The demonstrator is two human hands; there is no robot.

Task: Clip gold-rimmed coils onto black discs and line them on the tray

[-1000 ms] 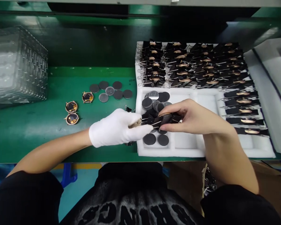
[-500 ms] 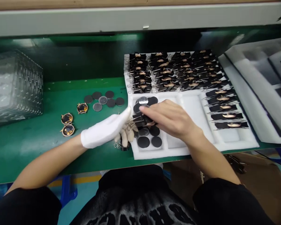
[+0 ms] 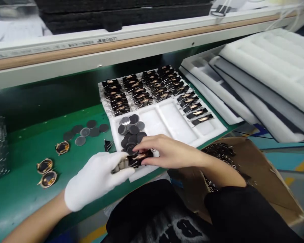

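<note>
Your left hand (image 3: pixel 98 177) and right hand (image 3: pixel 164 152) pinch the clipped watch case (image 3: pixel 141 156) from either side, over the white tray's (image 3: pixel 176 118) near edge; grip evenly — keep clear of the loose discs (image 3: pixel 133 130).

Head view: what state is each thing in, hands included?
Left hand: white-gloved, fingers curled by a binder clip
Right hand: bare, pinching a watch case
Held watch case: clipped
Three loose watch cases: unclipped, lying on the green bench
Bench discs: spread out, some overlapping
Foam tray: partly filled
Cardboard box: open, holding clips
</note>
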